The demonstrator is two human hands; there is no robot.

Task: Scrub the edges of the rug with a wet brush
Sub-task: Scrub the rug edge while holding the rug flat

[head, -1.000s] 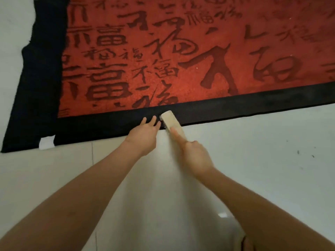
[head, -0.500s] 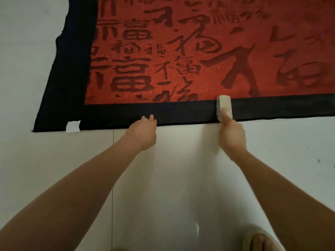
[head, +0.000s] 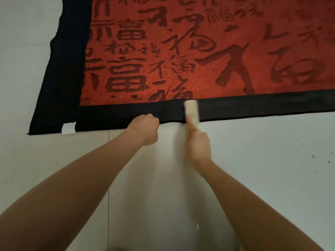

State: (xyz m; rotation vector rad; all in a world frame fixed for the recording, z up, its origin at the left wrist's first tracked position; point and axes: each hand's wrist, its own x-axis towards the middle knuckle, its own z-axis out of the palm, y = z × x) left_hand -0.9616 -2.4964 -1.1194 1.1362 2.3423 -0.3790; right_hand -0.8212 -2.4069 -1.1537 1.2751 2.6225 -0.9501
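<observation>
1. A red rug with dark calligraphy characters and a wide black border (head: 181, 57) lies flat on a pale tiled floor (head: 272, 169), filling the upper part of the view.
2. The right hand (head: 199, 144) grips a cream, oblong scrubbing brush (head: 191, 110), forefinger stretched along its back; the brush sits across the rug's near black edge.
3. The left hand (head: 145, 129) is curled into a loose fist, knuckles touching the same edge, just left of the brush.
4. A small white tag (head: 68, 128) sticks out near the rug's left corner.
</observation>
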